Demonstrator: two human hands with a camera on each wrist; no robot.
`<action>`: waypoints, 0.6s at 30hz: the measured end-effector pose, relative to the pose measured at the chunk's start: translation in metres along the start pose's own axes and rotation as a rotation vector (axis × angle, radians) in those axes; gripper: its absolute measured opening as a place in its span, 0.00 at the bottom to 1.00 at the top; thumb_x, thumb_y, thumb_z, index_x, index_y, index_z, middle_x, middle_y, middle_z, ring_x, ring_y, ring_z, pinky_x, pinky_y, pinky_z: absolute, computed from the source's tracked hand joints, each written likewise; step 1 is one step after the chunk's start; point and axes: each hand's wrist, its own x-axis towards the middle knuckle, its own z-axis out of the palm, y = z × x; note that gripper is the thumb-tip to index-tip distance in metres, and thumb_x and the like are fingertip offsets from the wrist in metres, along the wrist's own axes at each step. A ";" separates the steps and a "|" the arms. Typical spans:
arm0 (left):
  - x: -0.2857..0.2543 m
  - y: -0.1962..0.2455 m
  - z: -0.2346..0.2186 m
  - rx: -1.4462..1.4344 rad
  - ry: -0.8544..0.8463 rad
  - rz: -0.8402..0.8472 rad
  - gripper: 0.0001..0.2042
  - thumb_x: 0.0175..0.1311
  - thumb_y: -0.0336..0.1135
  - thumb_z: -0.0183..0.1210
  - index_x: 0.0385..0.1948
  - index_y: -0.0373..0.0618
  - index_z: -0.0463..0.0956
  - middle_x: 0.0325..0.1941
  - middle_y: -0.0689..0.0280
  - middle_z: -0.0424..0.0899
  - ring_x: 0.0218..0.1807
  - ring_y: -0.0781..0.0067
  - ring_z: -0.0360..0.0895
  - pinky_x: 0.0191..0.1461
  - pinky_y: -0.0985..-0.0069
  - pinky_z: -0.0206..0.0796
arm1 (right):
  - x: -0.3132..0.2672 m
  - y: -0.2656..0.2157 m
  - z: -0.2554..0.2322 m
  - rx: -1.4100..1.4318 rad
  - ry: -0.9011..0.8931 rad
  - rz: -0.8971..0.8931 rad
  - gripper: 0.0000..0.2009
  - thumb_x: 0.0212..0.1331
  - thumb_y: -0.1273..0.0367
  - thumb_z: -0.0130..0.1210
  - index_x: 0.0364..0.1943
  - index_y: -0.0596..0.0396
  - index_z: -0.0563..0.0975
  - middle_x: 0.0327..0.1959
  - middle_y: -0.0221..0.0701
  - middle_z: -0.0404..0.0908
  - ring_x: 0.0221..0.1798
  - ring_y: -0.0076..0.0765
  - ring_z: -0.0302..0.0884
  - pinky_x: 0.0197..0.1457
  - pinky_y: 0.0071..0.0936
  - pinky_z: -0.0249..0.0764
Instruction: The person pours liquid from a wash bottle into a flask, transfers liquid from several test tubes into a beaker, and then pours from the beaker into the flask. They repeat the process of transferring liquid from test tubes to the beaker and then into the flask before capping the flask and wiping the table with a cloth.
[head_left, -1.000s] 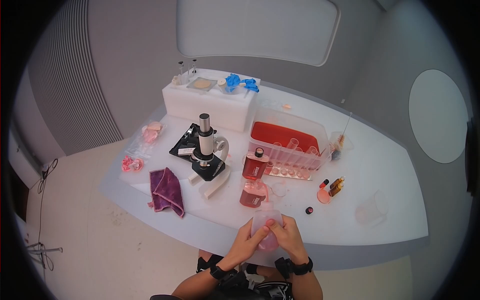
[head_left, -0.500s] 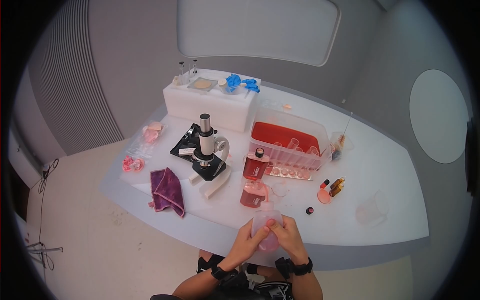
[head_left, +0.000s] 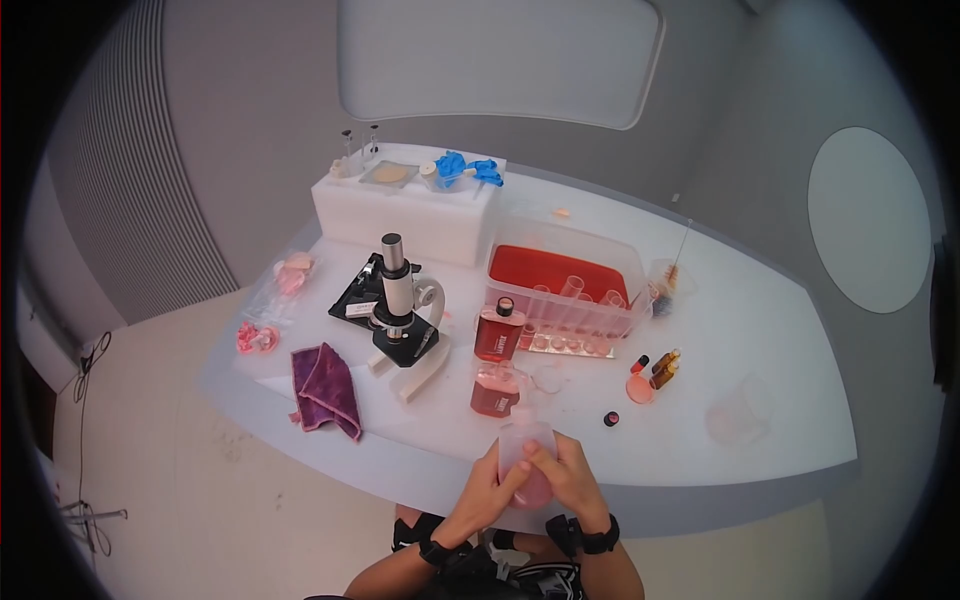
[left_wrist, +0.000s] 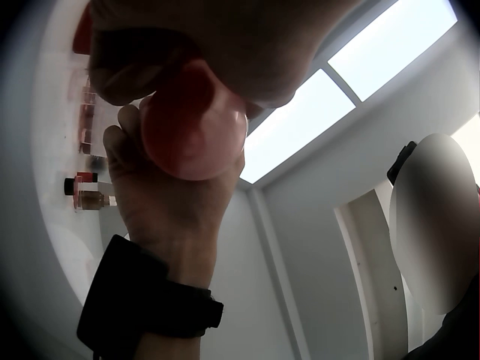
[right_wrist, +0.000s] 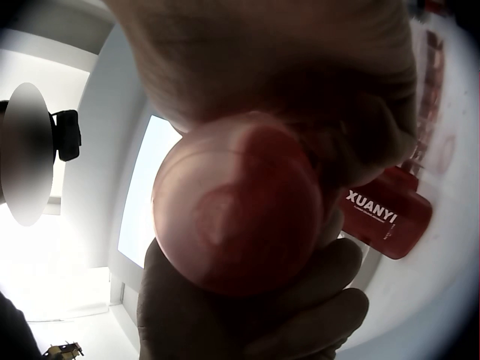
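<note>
Both hands grip a translucent pink squeeze bottle (head_left: 527, 440) with a spout, near the table's front edge. My left hand (head_left: 486, 492) holds its left side and my right hand (head_left: 574, 478) its right side, thumbs across the front. Its round base (left_wrist: 195, 127) faces the camera in the left wrist view, between the hands. Just beyond its spout stands a flat bottle of red liquid (head_left: 494, 392), without a visible cap. Behind that is a second red bottle (head_left: 498, 335) with a black cap. A red bottle labelled XUANYI (right_wrist: 386, 214) shows in the right wrist view.
A microscope (head_left: 400, 300) stands left of the red bottles, near a purple cloth (head_left: 325, 390). Behind them is a clear tub (head_left: 620, 245) of red liquid with test tubes in front. Small amber vials (head_left: 665, 370), a black cap (head_left: 611, 419) and a clear beaker (head_left: 738, 412) stand right.
The head view has shifted, so the table's things appear further left. Both hands still hold the squeeze bottle, now slightly lower and nearer the body, with the thumbs moved a little apart.
</note>
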 end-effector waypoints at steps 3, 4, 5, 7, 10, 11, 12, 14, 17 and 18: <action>0.000 0.003 0.001 -0.012 0.004 -0.015 0.26 0.79 0.46 0.58 0.68 0.36 0.70 0.56 0.54 0.85 0.57 0.69 0.79 0.61 0.69 0.72 | 0.000 0.002 0.000 -0.013 0.003 0.002 0.24 0.77 0.53 0.57 0.52 0.65 0.82 0.43 0.33 0.87 0.45 0.24 0.79 0.51 0.28 0.77; 0.000 0.004 0.001 -0.012 0.004 -0.014 0.26 0.79 0.46 0.58 0.68 0.36 0.70 0.56 0.54 0.85 0.57 0.69 0.79 0.61 0.69 0.72 | 0.000 0.001 0.000 -0.024 0.004 0.004 0.24 0.77 0.53 0.56 0.52 0.65 0.82 0.43 0.34 0.87 0.45 0.24 0.79 0.51 0.28 0.77; 0.000 0.005 0.001 -0.006 0.004 -0.019 0.26 0.79 0.46 0.58 0.68 0.36 0.70 0.57 0.54 0.85 0.57 0.69 0.79 0.62 0.69 0.72 | 0.000 0.001 0.000 -0.034 0.005 0.006 0.24 0.77 0.53 0.56 0.52 0.66 0.82 0.43 0.34 0.87 0.45 0.24 0.79 0.51 0.28 0.77; 0.000 0.005 0.002 0.000 0.005 -0.023 0.26 0.80 0.46 0.58 0.68 0.36 0.70 0.57 0.54 0.84 0.57 0.68 0.79 0.62 0.68 0.72 | 0.001 0.003 0.001 -0.038 0.004 -0.008 0.25 0.77 0.51 0.56 0.52 0.65 0.82 0.42 0.34 0.87 0.45 0.24 0.79 0.50 0.28 0.77; 0.000 0.004 0.002 -0.002 0.020 -0.011 0.25 0.80 0.46 0.57 0.68 0.36 0.70 0.57 0.55 0.84 0.57 0.70 0.78 0.62 0.69 0.71 | 0.001 0.003 0.000 -0.061 0.010 -0.021 0.27 0.77 0.49 0.56 0.51 0.65 0.82 0.41 0.33 0.87 0.44 0.24 0.78 0.50 0.28 0.76; 0.000 0.005 0.001 -0.023 0.022 -0.016 0.25 0.80 0.46 0.57 0.67 0.36 0.71 0.56 0.57 0.84 0.56 0.71 0.78 0.62 0.70 0.71 | 0.001 0.003 0.000 -0.078 0.015 -0.020 0.28 0.77 0.47 0.57 0.50 0.65 0.82 0.40 0.32 0.87 0.43 0.23 0.77 0.49 0.28 0.76; 0.000 0.006 0.001 -0.043 0.024 -0.020 0.24 0.80 0.46 0.57 0.67 0.36 0.71 0.55 0.58 0.84 0.56 0.72 0.77 0.61 0.71 0.71 | 0.001 0.003 0.000 -0.078 0.015 -0.020 0.28 0.77 0.47 0.57 0.50 0.65 0.82 0.40 0.32 0.87 0.43 0.23 0.77 0.49 0.28 0.76; -0.001 0.005 0.001 -0.054 0.030 -0.023 0.24 0.80 0.46 0.57 0.66 0.36 0.72 0.55 0.59 0.84 0.55 0.73 0.77 0.60 0.72 0.71 | 0.000 0.002 0.001 -0.068 0.029 -0.016 0.28 0.76 0.47 0.58 0.49 0.65 0.83 0.39 0.30 0.86 0.43 0.21 0.76 0.47 0.27 0.76; -0.001 0.005 0.000 -0.081 0.027 -0.040 0.23 0.80 0.46 0.57 0.65 0.36 0.73 0.54 0.61 0.84 0.54 0.75 0.76 0.60 0.73 0.71 | 0.001 0.005 0.001 -0.047 0.041 -0.039 0.26 0.76 0.49 0.59 0.48 0.65 0.83 0.38 0.28 0.86 0.42 0.19 0.75 0.46 0.26 0.75; -0.001 0.005 0.000 -0.096 0.019 -0.055 0.23 0.81 0.46 0.58 0.64 0.36 0.73 0.54 0.62 0.84 0.54 0.76 0.76 0.59 0.73 0.71 | 0.001 0.004 0.001 -0.047 0.041 -0.039 0.26 0.76 0.49 0.59 0.48 0.65 0.83 0.38 0.28 0.86 0.42 0.19 0.75 0.46 0.26 0.75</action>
